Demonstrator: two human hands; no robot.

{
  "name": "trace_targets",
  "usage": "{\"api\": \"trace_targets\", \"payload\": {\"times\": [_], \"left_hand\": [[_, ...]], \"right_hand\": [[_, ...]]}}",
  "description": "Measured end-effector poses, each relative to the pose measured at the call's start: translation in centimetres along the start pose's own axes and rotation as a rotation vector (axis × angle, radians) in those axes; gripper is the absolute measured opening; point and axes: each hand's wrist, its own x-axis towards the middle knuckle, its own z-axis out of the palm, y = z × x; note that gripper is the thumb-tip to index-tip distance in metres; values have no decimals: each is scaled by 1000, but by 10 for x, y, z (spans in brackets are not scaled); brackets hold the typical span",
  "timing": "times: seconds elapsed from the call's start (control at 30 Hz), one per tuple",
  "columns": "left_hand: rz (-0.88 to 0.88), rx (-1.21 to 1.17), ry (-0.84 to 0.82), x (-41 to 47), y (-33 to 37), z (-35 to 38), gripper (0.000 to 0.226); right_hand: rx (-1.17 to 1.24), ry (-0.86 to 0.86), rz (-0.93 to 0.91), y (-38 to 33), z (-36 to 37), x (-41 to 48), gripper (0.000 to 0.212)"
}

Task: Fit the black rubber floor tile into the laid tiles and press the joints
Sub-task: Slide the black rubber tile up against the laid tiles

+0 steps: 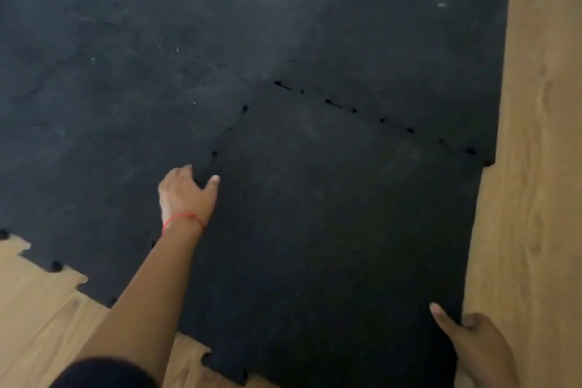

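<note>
The black rubber floor tile (pixel 330 230) lies in the near middle, its toothed left and far edges meeting the laid tiles (pixel 157 41). Small dark gaps show along both joints. My left hand (pixel 185 192), with a red thread at the wrist, rests on the left joint with fingers curled down and thumb spread onto the tile. At the lower right my right hand (pixel 472 343) grips the tile's right edge, thumb on top and fingers at the edge.
Light wooden floor (pixel 541 167) runs along the right side and shows at the lower left (pixel 41 309). The laid tiles' near edge at the left has open puzzle teeth. A dark knee or garment sits at the bottom left.
</note>
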Motion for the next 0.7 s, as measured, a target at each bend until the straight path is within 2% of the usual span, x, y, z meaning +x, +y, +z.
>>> {"api": "trace_targets", "payload": {"times": [0.07,0.17,0.27,0.37,0.43,0.47,0.57,0.7], "left_hand": [[-59,65,-110,8,7,13,67],[-55,128,-141,28,16,20,77],[-51,105,-123,50,27,23,82],[-96,49,-146,64,39,25,92],[-99,44,-232,74,50,26,96],[-110,26,-271,77,54,27,98],[-120,-31,-362,83,55,24,99],[-212,-281,-423,93,55,15,84]], "right_hand": [[25,5,-50,-3,-3,3,51],[211,45,-98,-20,-11,11,26],[406,105,-144,-49,-24,34,38],[458,144,-177,-79,-33,53,25],[432,128,-125,-95,-36,63,58],[409,122,-104,-100,-36,65,66],[319,99,-44,-109,-37,71,71],[328,-20,52,-119,-52,79,71]]}}
